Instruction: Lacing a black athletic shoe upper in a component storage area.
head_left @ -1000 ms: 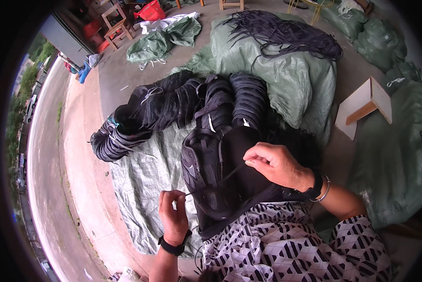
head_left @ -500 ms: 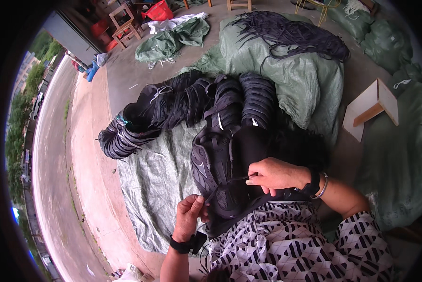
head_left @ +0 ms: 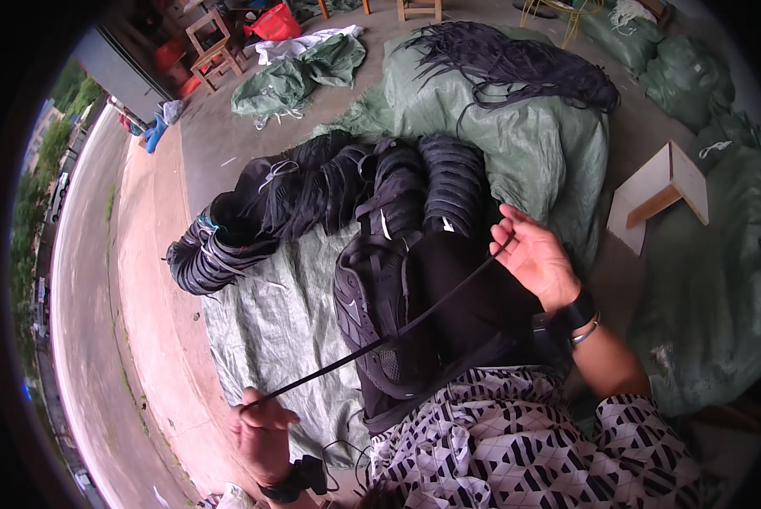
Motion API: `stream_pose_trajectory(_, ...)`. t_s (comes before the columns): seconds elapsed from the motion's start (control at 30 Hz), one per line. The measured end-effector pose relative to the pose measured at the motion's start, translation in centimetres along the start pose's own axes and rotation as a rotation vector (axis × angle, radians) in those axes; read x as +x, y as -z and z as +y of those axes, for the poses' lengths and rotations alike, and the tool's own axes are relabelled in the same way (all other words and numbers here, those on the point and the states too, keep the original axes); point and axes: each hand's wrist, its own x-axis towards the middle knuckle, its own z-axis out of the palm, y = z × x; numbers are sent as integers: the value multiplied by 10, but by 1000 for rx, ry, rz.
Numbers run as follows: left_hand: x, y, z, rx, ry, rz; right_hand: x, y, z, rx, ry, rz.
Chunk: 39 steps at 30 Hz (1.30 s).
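Observation:
A dark shoe [head_left: 365, 297] with a pale mark on its side rests on my black-clad leg, its toe toward me. Across its front part runs a black shoelace [head_left: 325, 366], pulled nearly straight out to both sides. My left hand [head_left: 262, 434], low and left of the shoe, pinches one end. Up and to the right, my right hand [head_left: 537, 263] grips the other stretch between thumb and fingers, palm partly turned up. Whether the lace goes through the shoe's eyelets is too small to tell.
Rows of nested dark shoe uppers [head_left: 453, 182] curve beyond my knees on a pale green sheet [head_left: 270, 339]. A heap of dark laces [head_left: 525, 64] lies over a green sack [head_left: 550, 161]. At the right stands an angled wooden board [head_left: 665, 187]; a wooden chair [head_left: 213, 51] is far left.
My hands have spread apart, the left down and left, the right up and right. The lace between them is now drawn out long across the shoe.

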Motion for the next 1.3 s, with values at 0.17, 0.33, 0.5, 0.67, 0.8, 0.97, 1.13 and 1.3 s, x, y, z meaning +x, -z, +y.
stream_pose_trajectory(0.17, -49, 146, 129, -91, -540, 973, 26, 101, -105, 25, 183, 372)
stream_pose_trajectory(0.33, -131, 274, 238, 25, -619, 1468, 10, 210, -201, -7, 480, 472)
stream_pose_trajectory(0.5, -182, 316, 239, 299, -411, 1768, -24, 312, -285, -204, 565, 632)
stream_pose_trajectory(0.67, -189, 321, 219, 346, -282, 1827, -66, 400, -340, -1160, 652, 798)
stream_pose_trajectory(0.8, -187, 324, 221, 378, -231, 1848, -112, 429, -373, -1759, 375, 1201)
stream_pose_trajectory(0.97, -190, 327, 230, 391, -214, 1861, -168, 443, -402, -1909, 376, 1254)
stream_pose_trajectory(1.13, -176, 325, 259, 385, -243, 1788, -128, 375, -360, -2023, 88, 1210)
stream_pose_trajectory(1.3, -73, 269, 191, 261, -44, 1450, 1, 179, -150, -867, 216, 532)
